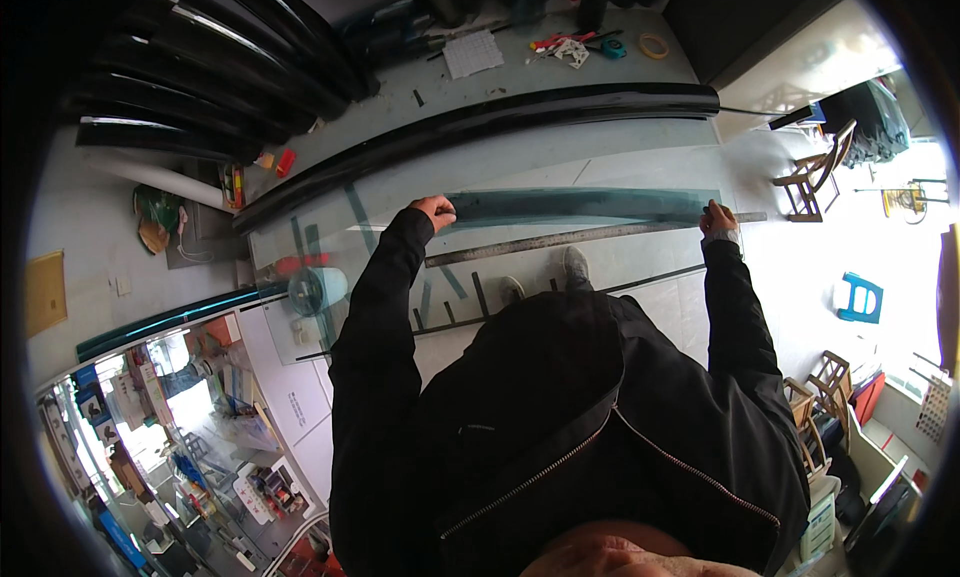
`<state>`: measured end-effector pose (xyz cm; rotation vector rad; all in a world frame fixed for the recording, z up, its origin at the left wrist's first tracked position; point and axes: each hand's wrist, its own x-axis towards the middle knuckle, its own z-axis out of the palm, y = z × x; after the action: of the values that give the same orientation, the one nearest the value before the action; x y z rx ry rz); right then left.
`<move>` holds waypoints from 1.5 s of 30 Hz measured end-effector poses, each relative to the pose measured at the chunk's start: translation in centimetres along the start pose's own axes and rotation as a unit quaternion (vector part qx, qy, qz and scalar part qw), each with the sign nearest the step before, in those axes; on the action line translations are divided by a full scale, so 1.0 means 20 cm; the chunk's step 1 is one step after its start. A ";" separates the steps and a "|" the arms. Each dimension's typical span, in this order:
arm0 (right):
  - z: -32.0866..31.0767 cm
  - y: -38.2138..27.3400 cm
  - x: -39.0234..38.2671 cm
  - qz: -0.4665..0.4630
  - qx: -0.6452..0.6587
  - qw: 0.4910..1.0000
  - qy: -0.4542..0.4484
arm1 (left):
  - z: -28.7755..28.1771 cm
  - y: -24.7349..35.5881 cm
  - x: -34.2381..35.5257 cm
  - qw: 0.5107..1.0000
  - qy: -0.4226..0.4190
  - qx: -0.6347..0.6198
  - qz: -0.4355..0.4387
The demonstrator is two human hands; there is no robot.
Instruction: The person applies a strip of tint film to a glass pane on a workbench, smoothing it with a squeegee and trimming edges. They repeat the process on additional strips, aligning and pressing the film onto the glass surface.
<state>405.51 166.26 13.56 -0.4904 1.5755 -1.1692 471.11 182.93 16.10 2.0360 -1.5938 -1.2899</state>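
A long strip of blue-green tinted film (580, 208) stretches between my hands over a glass tabletop (390, 322). My left hand (434, 212) pinches its left end, with the fingers pressed together. At the other end my right hand (719, 222) is closed on the corner of the strip. Just on my side of the film lies a long metal ruler (540, 242), whose right end runs out past my right hand. Beyond the film, a long black film roll (500, 127) spans the table.
Several dark film rolls (220, 77) are stacked at the far left. Along the back lie a white gridded sheet (473, 54), a teal tape measure (613, 48) and a tape ring (653, 46). Wooden chairs (805, 185) and a blue stool (860, 298) stand at the right.
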 end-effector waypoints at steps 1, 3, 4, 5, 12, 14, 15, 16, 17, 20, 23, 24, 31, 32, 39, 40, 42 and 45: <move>-0.02 0.03 0.02 0.000 -0.002 1.000 -0.014 | 0.01 -0.02 0.03 0.999 0.025 0.018 -0.006; -0.04 0.09 0.07 0.014 -0.024 1.000 0.003 | 0.04 -0.05 0.11 0.995 0.076 0.057 -0.026; -0.05 0.12 0.09 0.019 -0.031 0.999 -0.015 | 0.06 -0.06 0.16 0.994 0.086 0.053 -0.039; -0.05 0.16 0.10 0.022 -0.033 0.999 -0.011 | 0.08 -0.08 0.20 0.993 0.095 0.056 -0.039; -0.09 0.29 0.21 0.036 -0.063 0.997 0.025 | 0.23 -0.22 0.42 0.987 0.096 0.088 -0.093; -0.10 0.30 0.23 0.044 -0.077 0.995 0.037 | 0.25 -0.24 0.46 0.985 0.075 0.103 -0.117; -0.11 0.30 0.24 0.036 -0.078 0.996 0.019 | 0.25 -0.25 0.47 0.985 0.074 0.108 -0.115; -0.11 0.30 0.25 0.035 -0.080 0.996 0.020 | 0.25 -0.24 0.49 0.984 0.065 0.112 -0.125; -0.11 0.31 0.26 0.045 -0.082 0.995 0.036 | 0.25 -0.24 0.49 0.982 0.059 0.113 -0.136; -0.15 0.34 0.30 0.040 -0.151 0.987 0.028 | 0.26 -0.19 0.48 0.980 0.064 0.119 -0.149; -0.23 0.39 0.38 0.023 -0.234 0.969 0.072 | 0.25 -0.15 0.44 0.976 0.105 0.114 -0.155; -0.27 0.40 0.41 0.028 -0.254 0.962 0.094 | 0.24 -0.14 0.42 0.965 0.146 0.142 -0.165; -0.44 0.42 0.50 -0.024 -0.427 0.894 0.136 | 0.24 -0.37 -0.10 0.824 0.347 0.248 -0.373; -0.43 0.43 0.47 -0.043 -0.426 0.896 0.119 | 0.25 -0.42 -0.18 0.802 0.337 0.269 -0.414; -0.24 0.35 0.28 0.041 -0.331 0.940 0.072 | 0.37 -0.71 -0.54 0.754 0.329 0.081 -0.563; -0.22 0.34 0.23 0.031 -0.294 0.953 0.058 | 0.39 -0.76 -0.55 0.767 0.322 0.067 -0.552; -0.16 0.31 0.17 0.015 -0.295 0.955 0.031 | 0.42 -0.89 -0.56 0.780 0.369 -0.094 -0.497; -0.08 0.25 0.10 0.011 -0.282 0.959 -0.005 | 0.46 -1.09 -0.50 0.781 0.413 -0.257 -0.392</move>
<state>404.56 167.60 8.13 -0.8425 1.8982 -0.6805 478.30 202.57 1.20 2.3833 0.0325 -0.6470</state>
